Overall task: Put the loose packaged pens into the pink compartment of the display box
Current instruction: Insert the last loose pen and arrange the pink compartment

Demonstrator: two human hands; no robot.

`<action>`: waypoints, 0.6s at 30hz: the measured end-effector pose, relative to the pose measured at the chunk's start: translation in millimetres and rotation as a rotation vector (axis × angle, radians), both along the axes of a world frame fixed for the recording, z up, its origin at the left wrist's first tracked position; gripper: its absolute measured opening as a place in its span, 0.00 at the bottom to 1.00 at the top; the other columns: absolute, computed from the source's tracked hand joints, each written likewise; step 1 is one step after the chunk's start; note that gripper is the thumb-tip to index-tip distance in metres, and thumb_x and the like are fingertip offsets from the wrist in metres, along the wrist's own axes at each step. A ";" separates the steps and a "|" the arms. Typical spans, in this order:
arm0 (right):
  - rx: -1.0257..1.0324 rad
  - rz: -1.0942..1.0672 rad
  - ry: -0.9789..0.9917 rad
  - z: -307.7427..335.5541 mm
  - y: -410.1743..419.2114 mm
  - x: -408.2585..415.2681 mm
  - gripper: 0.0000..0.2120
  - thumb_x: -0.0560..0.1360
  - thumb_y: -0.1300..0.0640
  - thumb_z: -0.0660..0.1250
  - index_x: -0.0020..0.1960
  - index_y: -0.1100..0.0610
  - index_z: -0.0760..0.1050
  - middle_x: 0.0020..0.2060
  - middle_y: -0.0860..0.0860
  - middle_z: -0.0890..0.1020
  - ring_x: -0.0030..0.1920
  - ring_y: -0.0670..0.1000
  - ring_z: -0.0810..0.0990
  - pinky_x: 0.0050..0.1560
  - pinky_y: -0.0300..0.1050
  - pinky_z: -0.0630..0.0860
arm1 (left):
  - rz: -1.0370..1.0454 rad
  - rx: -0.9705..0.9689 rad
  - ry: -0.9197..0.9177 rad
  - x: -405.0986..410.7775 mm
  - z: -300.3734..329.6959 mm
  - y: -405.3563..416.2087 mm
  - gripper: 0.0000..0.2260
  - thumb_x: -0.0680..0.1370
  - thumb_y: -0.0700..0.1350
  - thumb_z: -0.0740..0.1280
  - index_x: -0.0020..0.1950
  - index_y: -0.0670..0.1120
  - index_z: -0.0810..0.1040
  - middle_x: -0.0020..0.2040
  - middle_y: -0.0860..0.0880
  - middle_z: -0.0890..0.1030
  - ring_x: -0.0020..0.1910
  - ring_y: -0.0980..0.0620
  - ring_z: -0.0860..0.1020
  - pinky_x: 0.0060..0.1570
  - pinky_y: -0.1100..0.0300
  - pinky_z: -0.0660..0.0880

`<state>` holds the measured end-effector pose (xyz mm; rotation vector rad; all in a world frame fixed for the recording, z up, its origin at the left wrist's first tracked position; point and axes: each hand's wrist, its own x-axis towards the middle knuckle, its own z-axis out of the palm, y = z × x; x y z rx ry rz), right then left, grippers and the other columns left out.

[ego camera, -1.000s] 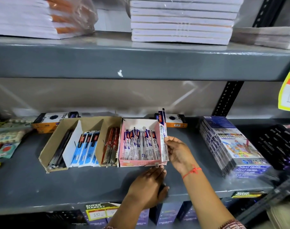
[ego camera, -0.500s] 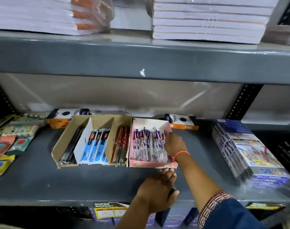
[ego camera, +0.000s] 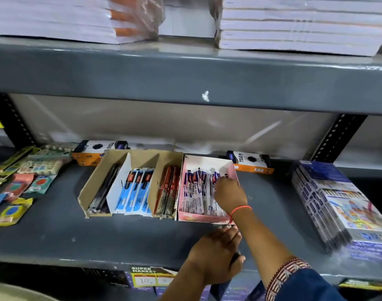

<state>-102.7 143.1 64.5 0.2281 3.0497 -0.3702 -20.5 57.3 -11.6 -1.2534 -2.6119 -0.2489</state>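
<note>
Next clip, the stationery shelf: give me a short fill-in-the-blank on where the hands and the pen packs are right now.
1. The right hand reaches into the ____ compartment.
2. The left hand rests on the shelf just in ____ of that compartment.
3. The blue pen packs lie in the compartment just left of the ____ pen packs.
4. A ____ thread circles the right wrist.

Missing words: pink; front; red; red

A stationery shop: a grey shelf (ego camera: 55,231) stocked with packaged goods, price label (ego camera: 152,276) on its edge
</note>
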 end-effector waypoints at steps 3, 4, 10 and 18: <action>-0.061 0.073 -0.056 -6.9 -10.1 2.2 0.17 0.75 0.57 0.63 0.62 0.61 0.69 0.57 0.59 0.79 0.58 0.60 0.78 0.59 0.50 0.75 | 0.010 -0.019 -0.113 -1.5 6.1 -0.4 0.20 0.78 0.49 0.57 0.64 0.38 0.72 0.64 0.38 0.74 0.64 0.41 0.71 0.61 0.51 0.69; -0.090 0.071 -0.084 -9.4 -12.6 2.6 0.20 0.74 0.58 0.64 0.64 0.60 0.67 0.58 0.60 0.78 0.59 0.61 0.78 0.59 0.51 0.76 | 0.010 -0.013 -0.135 0.1 8.7 -0.9 0.19 0.78 0.48 0.58 0.64 0.38 0.72 0.64 0.38 0.74 0.63 0.41 0.71 0.61 0.51 0.68; -0.118 0.032 -0.091 -12.3 -15.0 2.8 0.31 0.73 0.69 0.55 0.74 0.61 0.53 0.59 0.63 0.77 0.59 0.63 0.78 0.60 0.55 0.75 | -0.019 0.053 -0.068 -0.3 0.5 -1.3 0.17 0.73 0.50 0.61 0.56 0.43 0.79 0.52 0.44 0.83 0.51 0.46 0.80 0.46 0.58 0.78; -0.074 -0.005 0.026 -3.2 -1.2 -2.8 0.18 0.73 0.70 0.54 0.63 0.65 0.68 0.56 0.64 0.80 0.56 0.63 0.80 0.54 0.52 0.77 | -0.041 0.038 -0.031 -0.2 -1.2 -0.7 0.17 0.72 0.52 0.65 0.55 0.43 0.79 0.55 0.44 0.82 0.58 0.47 0.77 0.55 0.58 0.74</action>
